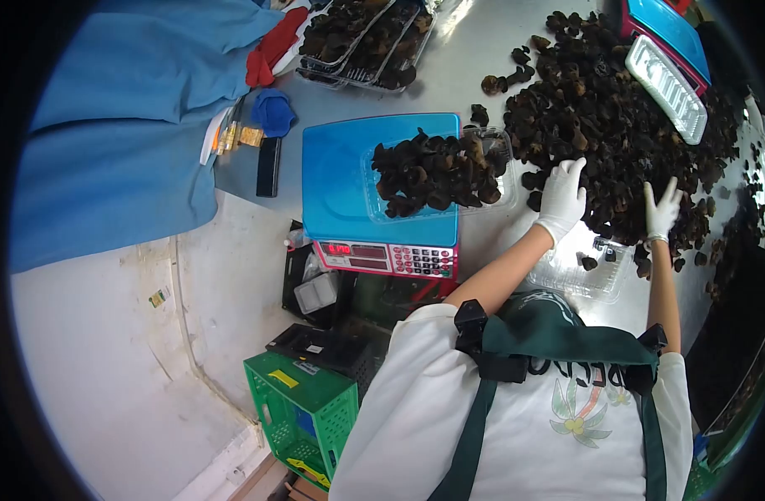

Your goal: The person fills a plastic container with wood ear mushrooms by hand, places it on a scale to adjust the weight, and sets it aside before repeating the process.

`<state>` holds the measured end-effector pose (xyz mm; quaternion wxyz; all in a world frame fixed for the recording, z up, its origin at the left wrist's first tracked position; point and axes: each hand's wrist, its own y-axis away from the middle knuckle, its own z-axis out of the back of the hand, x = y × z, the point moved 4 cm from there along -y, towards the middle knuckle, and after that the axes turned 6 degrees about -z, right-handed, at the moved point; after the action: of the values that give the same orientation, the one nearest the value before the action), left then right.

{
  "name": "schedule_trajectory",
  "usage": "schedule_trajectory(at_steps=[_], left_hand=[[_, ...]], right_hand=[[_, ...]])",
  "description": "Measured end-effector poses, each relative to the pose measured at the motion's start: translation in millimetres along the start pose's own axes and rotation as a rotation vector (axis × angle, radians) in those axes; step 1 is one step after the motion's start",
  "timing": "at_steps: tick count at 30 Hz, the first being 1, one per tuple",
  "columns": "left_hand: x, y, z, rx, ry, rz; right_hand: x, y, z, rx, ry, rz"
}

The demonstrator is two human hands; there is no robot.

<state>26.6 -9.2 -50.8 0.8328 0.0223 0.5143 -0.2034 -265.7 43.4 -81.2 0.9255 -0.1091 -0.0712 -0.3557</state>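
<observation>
My left hand [564,199], in a white glove, is at the near left edge of a large heap of dark wood ear mushrooms [579,108]. Its fingers look slightly bent and apart, with nothing visible in them. Farther right, my gloved right hand [664,210] lies over the heap with thumb and fingers spread. Below my hands is a clear plastic tray [579,280] with a few mushroom pieces in it. To the left, a filled clear tray [509,171] of mushrooms rests mostly on the blue pan of a scale [336,179], whose display shows red digits.
Filled clear trays [362,46] are stacked at the back. A second scale [668,33] stands at the far right with an empty tray [666,88] leaning by it. A black phone-like object [268,167] lies near a person in a blue garment [140,117]. Green crates [303,409] stand below.
</observation>
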Motion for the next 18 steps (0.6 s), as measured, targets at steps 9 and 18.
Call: schedule_trajectory(at_steps=[9, 18], left_hand=[[-13, -16, -18, 0.314, -0.835, 0.195], [0, -66, -44, 0.049, 0.192, 0.074]], right_hand=[[82, 54, 37, 0.276, -0.198, 0.372], [120, 42, 14, 0.422, -0.711, 0.075]])
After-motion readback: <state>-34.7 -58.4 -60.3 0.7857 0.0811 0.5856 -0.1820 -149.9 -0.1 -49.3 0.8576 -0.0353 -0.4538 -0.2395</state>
